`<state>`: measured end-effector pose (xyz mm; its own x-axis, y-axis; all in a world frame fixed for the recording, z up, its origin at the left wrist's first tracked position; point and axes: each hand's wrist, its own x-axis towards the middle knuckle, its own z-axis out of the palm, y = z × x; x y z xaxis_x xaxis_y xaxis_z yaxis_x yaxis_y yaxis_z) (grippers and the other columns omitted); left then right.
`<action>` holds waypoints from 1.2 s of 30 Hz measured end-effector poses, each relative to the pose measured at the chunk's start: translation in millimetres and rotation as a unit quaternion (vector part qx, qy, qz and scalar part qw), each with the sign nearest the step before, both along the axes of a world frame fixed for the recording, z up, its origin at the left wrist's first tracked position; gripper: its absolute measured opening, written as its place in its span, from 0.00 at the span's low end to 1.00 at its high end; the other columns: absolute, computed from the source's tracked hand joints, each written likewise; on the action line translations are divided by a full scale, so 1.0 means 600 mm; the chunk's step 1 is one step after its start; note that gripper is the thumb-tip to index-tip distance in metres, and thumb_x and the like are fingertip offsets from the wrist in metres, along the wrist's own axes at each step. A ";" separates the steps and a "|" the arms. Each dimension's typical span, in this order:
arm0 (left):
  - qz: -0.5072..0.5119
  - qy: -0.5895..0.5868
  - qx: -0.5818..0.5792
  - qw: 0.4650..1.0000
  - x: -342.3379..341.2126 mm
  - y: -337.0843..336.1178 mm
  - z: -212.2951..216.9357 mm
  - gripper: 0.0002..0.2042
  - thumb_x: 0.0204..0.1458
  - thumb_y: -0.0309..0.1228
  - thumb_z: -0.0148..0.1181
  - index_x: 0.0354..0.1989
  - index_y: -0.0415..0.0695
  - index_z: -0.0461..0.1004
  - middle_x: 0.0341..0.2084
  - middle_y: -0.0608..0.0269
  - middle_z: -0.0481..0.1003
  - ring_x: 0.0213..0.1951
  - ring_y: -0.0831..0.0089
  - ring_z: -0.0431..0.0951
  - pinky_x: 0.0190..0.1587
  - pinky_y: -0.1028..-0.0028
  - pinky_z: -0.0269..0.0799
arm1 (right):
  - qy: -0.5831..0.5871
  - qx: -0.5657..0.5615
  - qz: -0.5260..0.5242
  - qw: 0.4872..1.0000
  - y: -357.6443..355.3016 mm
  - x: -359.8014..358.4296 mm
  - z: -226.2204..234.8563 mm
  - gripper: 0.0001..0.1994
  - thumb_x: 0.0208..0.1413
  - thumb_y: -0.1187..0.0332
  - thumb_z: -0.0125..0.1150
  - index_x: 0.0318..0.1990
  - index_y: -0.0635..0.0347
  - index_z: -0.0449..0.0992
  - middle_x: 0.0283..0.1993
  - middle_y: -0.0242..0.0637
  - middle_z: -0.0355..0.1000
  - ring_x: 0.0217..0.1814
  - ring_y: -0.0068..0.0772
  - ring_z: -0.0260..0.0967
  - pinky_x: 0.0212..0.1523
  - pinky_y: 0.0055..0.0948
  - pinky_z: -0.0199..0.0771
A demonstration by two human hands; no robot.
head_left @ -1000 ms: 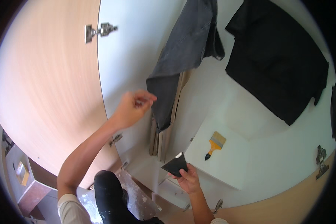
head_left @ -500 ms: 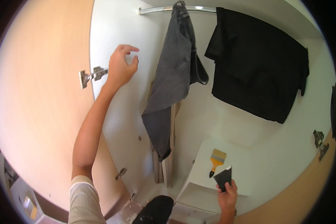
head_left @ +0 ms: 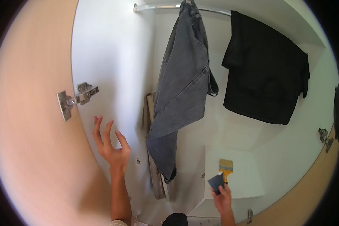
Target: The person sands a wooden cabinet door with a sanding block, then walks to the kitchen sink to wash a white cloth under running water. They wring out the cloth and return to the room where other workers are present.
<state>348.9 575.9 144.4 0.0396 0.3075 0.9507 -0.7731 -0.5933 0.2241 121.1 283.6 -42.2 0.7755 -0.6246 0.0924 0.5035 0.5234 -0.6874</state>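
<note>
1. Far left: door (head_left: 30, 124), pale wood grain, swung open; it fills the left edge of view.
2. Hinge (head_left: 76, 98), bright metal, sits where the door meets the white side wall (head_left: 113, 56).
3. Left hand (head_left: 111, 145) is raised just below and right of the hinge, fingers spread and slightly curled, palm open, holding nothing. Whether it touches the wall, cannot tell.
4. Centre: grey jeans (head_left: 184, 90) hang from the rail (head_left: 158, 6) at the top and drop well down the wardrobe, hem near a stack of pale boards (head_left: 154, 165) leaning upright in the back corner. The jeans hang between the two hands and cover part of the boards.
5. Right of centre, low: right hand (head_left: 222, 196) grips a small dark blue-grey sheet (head_left: 216, 182), thin and flat, roughly square, held upright by its lower edge.
6. Just behind the sheet, a brush (head_left: 226, 167) with yellow handle and pale bristles lies on the white shelf (head_left: 245, 177). The sheet overlaps the handle end.
7. Upper right: black garment (head_left: 265, 75) hangs over the same rail, apart from the jeans.
8. Far right: a second hinge (head_left: 325, 137) on the other door edge.
</note>
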 end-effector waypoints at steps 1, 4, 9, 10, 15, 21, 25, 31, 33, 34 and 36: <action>0.016 0.008 -0.003 1.000 0.013 0.011 -0.007 0.18 0.46 0.16 0.50 0.48 0.39 0.70 0.55 0.49 0.64 0.59 0.53 0.63 0.60 0.60 0.58 | 0.003 0.000 0.030 1.000 0.014 0.027 -0.011 0.15 0.54 0.72 0.59 0.47 0.66 0.67 0.42 0.42 0.71 0.38 0.37 0.74 0.35 0.29 0.78; 0.010 0.049 0.003 0.999 0.045 0.009 -0.031 0.19 0.47 0.16 0.50 0.49 0.39 0.69 0.55 0.49 0.64 0.59 0.53 0.63 0.59 0.60 0.59 | 0.026 0.025 0.045 0.998 0.041 0.089 -0.058 0.13 0.55 0.71 0.58 0.48 0.61 0.68 0.43 0.38 0.71 0.41 0.34 0.72 0.42 0.30 0.74; 0.026 0.051 0.044 0.997 0.056 0.022 -0.043 0.18 0.46 0.14 0.47 0.47 0.37 0.70 0.53 0.51 0.66 0.58 0.52 0.65 0.56 0.60 0.63 | 0.034 0.074 0.113 0.990 0.087 0.160 -0.106 0.12 0.56 0.70 0.57 0.46 0.61 0.69 0.41 0.37 0.73 0.40 0.32 0.74 0.40 0.28 0.74; 0.041 0.028 0.051 0.997 0.064 0.025 -0.044 0.17 0.46 0.15 0.47 0.47 0.37 0.70 0.53 0.51 0.66 0.57 0.52 0.66 0.56 0.60 0.64 | 0.031 0.072 0.114 0.990 0.094 0.170 -0.108 0.11 0.56 0.70 0.56 0.46 0.61 0.69 0.41 0.37 0.73 0.40 0.32 0.74 0.39 0.27 0.75; 0.109 -0.041 0.055 0.992 0.101 0.026 -0.057 0.15 0.45 0.17 0.49 0.42 0.41 0.74 0.49 0.53 0.68 0.54 0.53 0.68 0.53 0.61 0.68 | 0.051 0.072 0.073 0.993 0.117 0.179 -0.094 0.10 0.56 0.70 0.55 0.45 0.58 0.68 0.40 0.35 0.72 0.38 0.29 0.73 0.36 0.23 0.73; 0.129 -0.144 0.071 0.979 0.123 0.025 -0.061 0.12 0.43 0.18 0.50 0.32 0.46 0.78 0.42 0.55 0.69 0.49 0.54 0.72 0.48 0.63 0.72 | 0.029 0.010 0.004 1.000 0.091 0.125 -0.049 0.09 0.58 0.70 0.52 0.45 0.62 0.68 0.41 0.38 0.73 0.39 0.31 0.74 0.36 0.26 0.74; 0.148 -0.194 0.085 0.966 0.147 0.024 -0.076 0.12 0.42 0.17 0.50 0.28 0.48 0.78 0.39 0.59 0.72 0.45 0.58 0.75 0.46 0.64 0.74 | 0.043 -0.041 -0.047 0.997 0.046 0.080 -0.013 0.10 0.58 0.70 0.52 0.45 0.64 0.67 0.42 0.39 0.72 0.39 0.31 0.73 0.36 0.26 0.74; 0.272 -0.235 0.105 0.927 0.194 0.081 -0.084 0.13 0.38 0.19 0.52 0.23 0.55 0.79 0.31 0.67 0.76 0.32 0.67 0.75 0.31 0.71 0.70 | 0.049 -0.162 -0.077 0.983 -0.064 0.022 0.047 0.12 0.58 0.70 0.52 0.47 0.67 0.67 0.43 0.41 0.72 0.42 0.32 0.73 0.37 0.26 0.73; 0.286 -0.235 0.102 0.923 0.204 0.092 -0.083 0.13 0.35 0.20 0.52 0.19 0.55 0.79 0.23 0.71 0.75 0.22 0.70 0.72 0.24 0.72 0.65 | 0.061 -0.167 -0.093 0.980 -0.090 -0.007 0.064 0.13 0.57 0.70 0.52 0.47 0.67 0.67 0.44 0.42 0.72 0.43 0.33 0.73 0.38 0.26 0.73; 0.277 -0.245 0.106 0.923 0.212 0.089 -0.087 0.13 0.35 0.20 0.52 0.19 0.55 0.79 0.22 0.71 0.75 0.21 0.70 0.72 0.23 0.72 0.65 | 0.073 -0.165 -0.101 0.978 -0.104 -0.028 0.067 0.13 0.57 0.70 0.52 0.47 0.67 0.67 0.44 0.42 0.72 0.44 0.34 0.73 0.38 0.26 0.73; 0.263 -0.261 0.118 0.921 0.233 0.090 -0.085 0.12 0.34 0.20 0.52 0.18 0.55 0.79 0.20 0.71 0.74 0.21 0.71 0.71 0.23 0.73 0.64 | 0.083 -0.147 -0.104 0.980 -0.121 -0.054 0.064 0.13 0.57 0.70 0.53 0.47 0.66 0.67 0.43 0.42 0.72 0.43 0.34 0.73 0.38 0.26 0.73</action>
